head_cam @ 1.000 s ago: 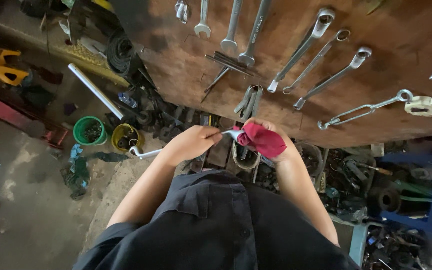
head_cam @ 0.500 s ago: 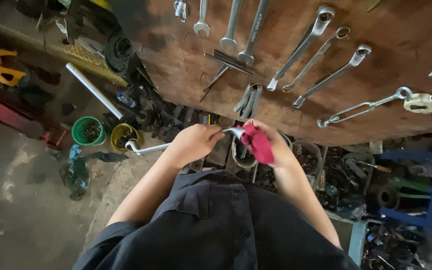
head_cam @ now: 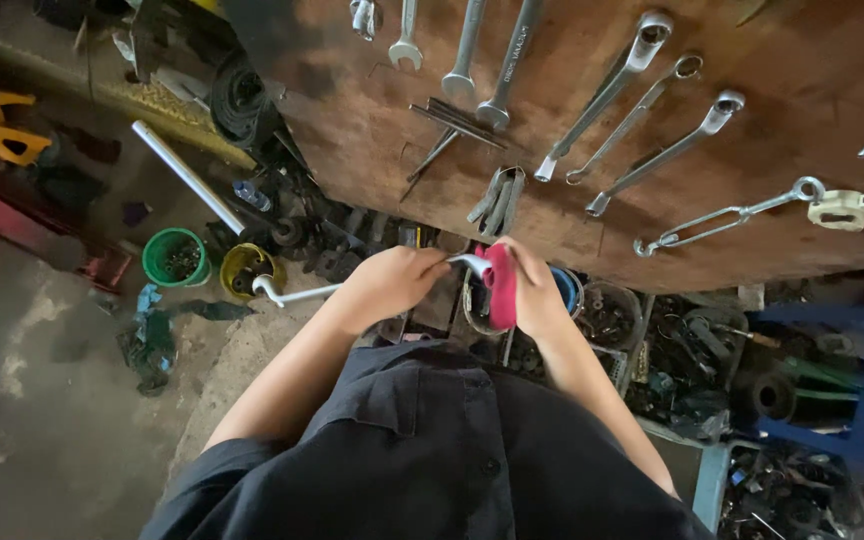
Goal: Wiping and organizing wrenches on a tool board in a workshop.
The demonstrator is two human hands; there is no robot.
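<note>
Hands closed: left hand (head_cam: 389, 285) grips a bent metal wrench (head_cam: 297, 292), right hand (head_cam: 529, 290) clutches a red rag (head_cam: 500, 285) on it

The person wears a dark navy, short-sleeved work shirt of woven cloth (head_cam: 422, 450), its collar folded open at the neck. A row of small dark buttons runs down the shirt's front placket. Below the sleeve hems both forearms are bare, as are the left hand (head_cam: 387, 285) and right hand (head_cam: 532, 290), ungloved.
</note>
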